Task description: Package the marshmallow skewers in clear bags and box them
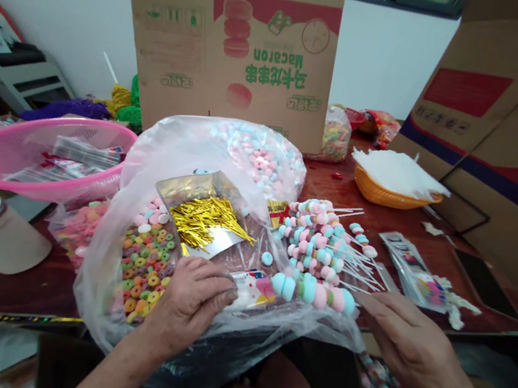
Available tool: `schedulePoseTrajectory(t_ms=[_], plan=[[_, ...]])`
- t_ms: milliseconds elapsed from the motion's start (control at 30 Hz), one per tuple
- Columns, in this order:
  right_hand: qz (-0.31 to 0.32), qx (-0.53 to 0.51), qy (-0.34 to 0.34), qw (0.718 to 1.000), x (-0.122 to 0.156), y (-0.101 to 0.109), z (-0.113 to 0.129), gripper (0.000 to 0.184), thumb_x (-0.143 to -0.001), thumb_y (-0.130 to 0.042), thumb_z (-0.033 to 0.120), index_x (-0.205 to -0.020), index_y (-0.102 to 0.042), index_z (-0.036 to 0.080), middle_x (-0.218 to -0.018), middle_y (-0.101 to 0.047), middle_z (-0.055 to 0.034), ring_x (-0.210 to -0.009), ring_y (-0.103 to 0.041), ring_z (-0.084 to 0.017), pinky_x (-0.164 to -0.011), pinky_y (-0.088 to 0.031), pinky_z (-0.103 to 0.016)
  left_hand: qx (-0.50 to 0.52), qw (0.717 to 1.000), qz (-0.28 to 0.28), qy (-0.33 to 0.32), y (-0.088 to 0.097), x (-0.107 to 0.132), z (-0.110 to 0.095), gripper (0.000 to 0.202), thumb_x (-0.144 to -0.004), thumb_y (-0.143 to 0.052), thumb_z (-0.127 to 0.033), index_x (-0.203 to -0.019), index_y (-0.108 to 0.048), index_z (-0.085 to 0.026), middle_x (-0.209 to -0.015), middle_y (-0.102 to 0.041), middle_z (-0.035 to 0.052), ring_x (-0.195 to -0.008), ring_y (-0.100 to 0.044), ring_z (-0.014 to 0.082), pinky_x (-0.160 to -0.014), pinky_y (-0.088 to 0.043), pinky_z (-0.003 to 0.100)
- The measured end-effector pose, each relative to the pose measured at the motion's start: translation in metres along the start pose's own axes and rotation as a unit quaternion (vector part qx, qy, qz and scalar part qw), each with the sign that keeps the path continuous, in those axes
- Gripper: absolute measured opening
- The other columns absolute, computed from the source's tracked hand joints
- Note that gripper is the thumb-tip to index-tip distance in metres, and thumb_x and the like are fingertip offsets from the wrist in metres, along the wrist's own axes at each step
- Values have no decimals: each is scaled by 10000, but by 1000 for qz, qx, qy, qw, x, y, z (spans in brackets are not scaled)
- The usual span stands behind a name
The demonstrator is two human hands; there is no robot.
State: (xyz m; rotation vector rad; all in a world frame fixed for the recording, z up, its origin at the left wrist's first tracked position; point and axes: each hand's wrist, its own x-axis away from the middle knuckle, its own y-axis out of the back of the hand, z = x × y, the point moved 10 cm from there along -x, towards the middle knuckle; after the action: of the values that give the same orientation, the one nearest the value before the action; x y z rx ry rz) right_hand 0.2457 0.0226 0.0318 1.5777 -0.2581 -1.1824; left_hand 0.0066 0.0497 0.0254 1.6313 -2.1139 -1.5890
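Observation:
My left hand pinches the open end of a small printed clear wrapper. A candy skewer with pastel blue, pink and green pieces lies half inside that wrapper. My right hand holds the stick end of the skewer, fingers closed around it. Both hands rest over a large clear plastic bag holding colourful ring candies and pastel marshmallow pieces. A small box of gold twist ties sits on the bag just beyond my left hand.
A pile of finished candy skewers lies right of the ties. Flat wrappers lie further right. A pink basket stands left, an orange bowl with white sticks at back right. Cardboard boxes wall the back and right.

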Motion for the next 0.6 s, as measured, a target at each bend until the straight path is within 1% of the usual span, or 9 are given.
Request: schedulePoseTrajectory(t_ms=[100,200,267,367,433,533,600], plan=[[8,-7,5,1000,3,-2,2,270,-861,-458,87,-1077,-600,165,-868,-643,-77,-799,-602,-174,-714,-491,-283,5,1000,-4,21,1,0,5,119,-857,-515,-175,-827,-630,-191,-829,-691,29,-770,-596,163,-737,-388,336],[7,4,8,1000,4,2,1,276,-861,-463,105,-1089,-597,185,-872,-648,-70,-793,-606,-179,-707,-491,-289,-14,1000,26,-2,-4,-3,-1,116,-855,-517,-187,-827,-629,-196,-821,-695,23,-761,-592,168,-736,-374,341],[-5,14,-2,1000,3,8,-3,280,-868,-461,122,-1105,-588,201,-864,-649,-62,-780,-610,-179,-692,-494,-281,-17,999,40,-14,-6,-5,-5,120,-858,-513,-196,-831,-629,-202,-813,-699,19,-755,-588,168,-734,-365,343],[-31,13,-16,999,1,16,-4,285,-872,-458,124,-1119,-572,206,-866,-642,-61,-771,-613,-178,-685,-496,-273,-5,999,32,-8,-5,-7,-5,133,-868,-497,-212,-832,-624,-202,-804,-698,21,-760,-587,166,-734,-371,335],[-30,7,-18,999,0,13,-1,280,-868,-464,118,-1113,-570,206,-879,-639,-67,-781,-612,-181,-695,-495,-281,6,1000,28,1,-5,-7,-4,132,-869,-495,-215,-835,-622,-203,-805,-694,23,-775,-589,165,-744,-380,329],[-13,-2,-14,1000,3,2,5,293,-862,-462,99,-1108,-576,211,-869,-644,-63,-789,-610,-181,-718,-493,-294,22,999,22,19,-5,-5,0,132,-868,-490,-199,-829,-616,-201,-818,-683,25,-785,-588,160,-749,-387,321],[-7,-6,-9,1000,6,-2,8,309,-859,-454,88,-1113,-581,209,-877,-650,-64,-796,-609,-180,-729,-487,-301,24,999,19,34,-5,-5,2,152,-874,-472,-201,-803,-606,-195,-791,-673,23,-757,-581,155,-732,-387,314]])
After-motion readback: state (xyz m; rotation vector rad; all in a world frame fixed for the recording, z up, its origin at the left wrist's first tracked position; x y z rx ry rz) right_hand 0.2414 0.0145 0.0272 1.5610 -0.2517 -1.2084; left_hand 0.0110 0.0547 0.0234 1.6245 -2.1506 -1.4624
